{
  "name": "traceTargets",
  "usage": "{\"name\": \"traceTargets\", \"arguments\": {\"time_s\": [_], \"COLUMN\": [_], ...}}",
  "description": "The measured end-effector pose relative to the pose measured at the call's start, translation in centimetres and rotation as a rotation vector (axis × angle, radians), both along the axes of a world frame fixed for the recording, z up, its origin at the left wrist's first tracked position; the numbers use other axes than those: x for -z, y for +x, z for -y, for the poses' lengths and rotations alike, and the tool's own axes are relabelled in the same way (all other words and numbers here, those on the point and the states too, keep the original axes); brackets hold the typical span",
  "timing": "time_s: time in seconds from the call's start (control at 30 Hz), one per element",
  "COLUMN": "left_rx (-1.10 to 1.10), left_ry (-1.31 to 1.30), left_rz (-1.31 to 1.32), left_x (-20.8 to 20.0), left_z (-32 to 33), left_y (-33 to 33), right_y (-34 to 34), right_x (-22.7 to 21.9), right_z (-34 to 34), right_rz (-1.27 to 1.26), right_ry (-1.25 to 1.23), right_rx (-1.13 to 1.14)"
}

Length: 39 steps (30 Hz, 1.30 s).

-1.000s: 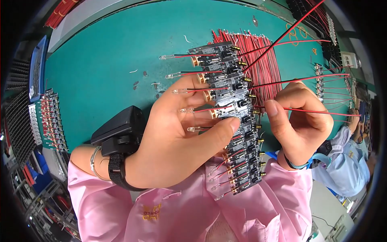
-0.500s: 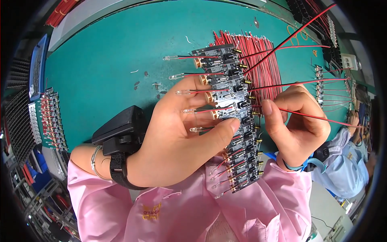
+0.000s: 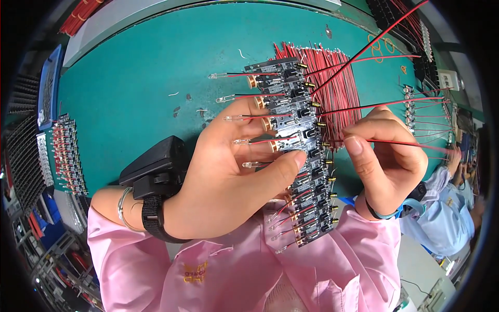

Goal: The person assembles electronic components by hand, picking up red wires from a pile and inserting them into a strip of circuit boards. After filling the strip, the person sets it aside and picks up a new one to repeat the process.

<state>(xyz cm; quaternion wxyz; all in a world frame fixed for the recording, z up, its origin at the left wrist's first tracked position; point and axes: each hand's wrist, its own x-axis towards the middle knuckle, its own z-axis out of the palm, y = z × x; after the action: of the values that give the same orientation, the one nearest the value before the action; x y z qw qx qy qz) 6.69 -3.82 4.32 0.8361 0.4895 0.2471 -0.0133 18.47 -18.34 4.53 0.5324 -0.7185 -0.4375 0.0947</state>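
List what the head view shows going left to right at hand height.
Rack of small boards → black wrist device → left hand → strip of circuit boards → right hand holding a red wire → a co-worker's blue sleeve.

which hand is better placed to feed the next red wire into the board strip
Right, probably. The right hand pinches a red wire beside the strip of circuit boards, while the left hand is occupied gripping that strip, thumb across it.
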Motion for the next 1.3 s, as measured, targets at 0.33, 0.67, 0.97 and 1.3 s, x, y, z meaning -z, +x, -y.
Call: {"name": "traceTargets", "arguments": {"time_s": [0.33, 0.67, 0.97, 1.3], "left_rx": [-0.011, 0.004, -0.051, -0.032], "left_ry": [-0.008, -0.012, -0.011, -0.019], "left_rz": [-0.008, -0.021, 0.026, -0.002], "left_x": [-0.15, -0.08, 0.16, 0.22], "left_z": [0.14, 0.0, 0.28, 0.28], "left_y": [-0.06, 0.01, -0.04, -0.02], "right_y": [-0.22, -0.05, -0.21, -0.4], "right_x": [-0.07, -0.1, 0.12, 0.35], "right_z": [-0.08, -0.15, -0.38, -0.28], "right_rz": [-0.025, 0.095, 0.133, 0.219], "right_ry": [-0.033, -0.146, -0.098, -0.115], "right_rx": [0.033, 0.048, 0.06, 0.066]}}
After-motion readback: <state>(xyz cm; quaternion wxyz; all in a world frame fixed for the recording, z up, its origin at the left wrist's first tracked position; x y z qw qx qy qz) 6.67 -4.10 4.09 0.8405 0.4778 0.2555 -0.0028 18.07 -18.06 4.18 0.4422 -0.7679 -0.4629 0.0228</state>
